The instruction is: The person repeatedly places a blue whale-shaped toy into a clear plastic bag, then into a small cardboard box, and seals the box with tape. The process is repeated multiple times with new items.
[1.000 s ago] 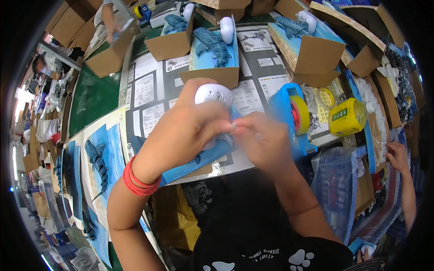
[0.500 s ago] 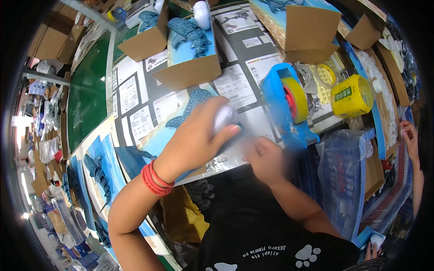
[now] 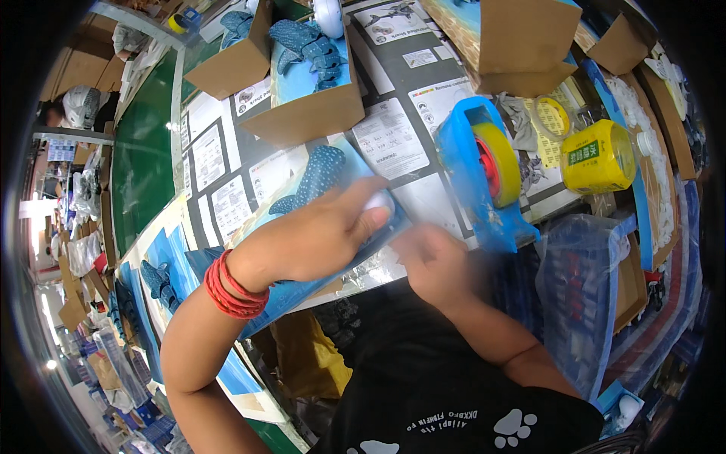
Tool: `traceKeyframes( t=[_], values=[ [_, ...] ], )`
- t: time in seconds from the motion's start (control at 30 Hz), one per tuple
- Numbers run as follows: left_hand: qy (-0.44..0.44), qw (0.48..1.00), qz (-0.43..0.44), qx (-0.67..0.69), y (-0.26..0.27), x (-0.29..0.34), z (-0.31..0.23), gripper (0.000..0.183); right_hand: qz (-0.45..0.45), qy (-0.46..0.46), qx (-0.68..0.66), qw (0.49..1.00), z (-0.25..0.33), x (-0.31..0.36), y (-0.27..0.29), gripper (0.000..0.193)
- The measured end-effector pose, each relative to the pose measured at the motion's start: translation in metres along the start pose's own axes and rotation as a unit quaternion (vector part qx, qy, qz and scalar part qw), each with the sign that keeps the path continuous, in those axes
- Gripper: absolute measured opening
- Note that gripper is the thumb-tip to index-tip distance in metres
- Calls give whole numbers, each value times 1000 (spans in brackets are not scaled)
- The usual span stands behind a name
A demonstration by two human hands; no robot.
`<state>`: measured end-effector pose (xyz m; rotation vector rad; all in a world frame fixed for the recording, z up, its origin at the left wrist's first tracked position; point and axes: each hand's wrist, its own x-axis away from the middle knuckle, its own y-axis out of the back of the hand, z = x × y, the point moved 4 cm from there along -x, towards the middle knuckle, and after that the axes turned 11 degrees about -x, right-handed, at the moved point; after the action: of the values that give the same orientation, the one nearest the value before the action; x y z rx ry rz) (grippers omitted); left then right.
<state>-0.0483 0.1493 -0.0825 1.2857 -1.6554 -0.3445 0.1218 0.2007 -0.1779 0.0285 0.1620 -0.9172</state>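
Note:
My left hand, with red cords round its wrist, bends over a blue printed card at the near edge of the table. Its thumb and fingers close round a smooth white rounded piece against the card's right end. A blue spotted toy shark lies on the same card, partly covered by that hand. Just right of the card is my right hand, fingers curled in and smeared by motion. Whether it holds anything does not show.
A blue tape dispenser with yellow tape stands right of the card, and a yellow jar beyond it. An open carton holding another toy shark is behind. Printed sheets cover the tabletop. A plastic-covered crate stands at right.
My left hand has moved down and left, and the white piece now sits lower, at the card's end. My right hand has shifted slightly left. Another person's hands at far right have gone from view.

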Motion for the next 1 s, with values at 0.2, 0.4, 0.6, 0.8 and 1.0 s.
traceKeyframes(
  t=[0.2, 0.4, 0.6, 0.8, 1.0],
  values=[
    [-5, 999, 43, -2, -3, -2, 1, 49, -3, 56, 71, 996, 3, -1, 0, 13],
    [-7, 999, 31, 33, -6, 4, 2, 50, -1, 82, 101, 991, 6, -2, -2, 14],
    [-39, 999, 16, -3, -9, 7, 0, 44, 16, 121, 131, 984, 8, -1, -3, 14],
    [-33, 999, 1, 1, -9, 1, -4, 59, 13, -58, -32, 998, -13, 6, -1, 13],
    [-82, 995, -46, -28, -20, -9, -3, 82, 13, -311, -339, 888, -28, 7, -8, 41]
  ],
)
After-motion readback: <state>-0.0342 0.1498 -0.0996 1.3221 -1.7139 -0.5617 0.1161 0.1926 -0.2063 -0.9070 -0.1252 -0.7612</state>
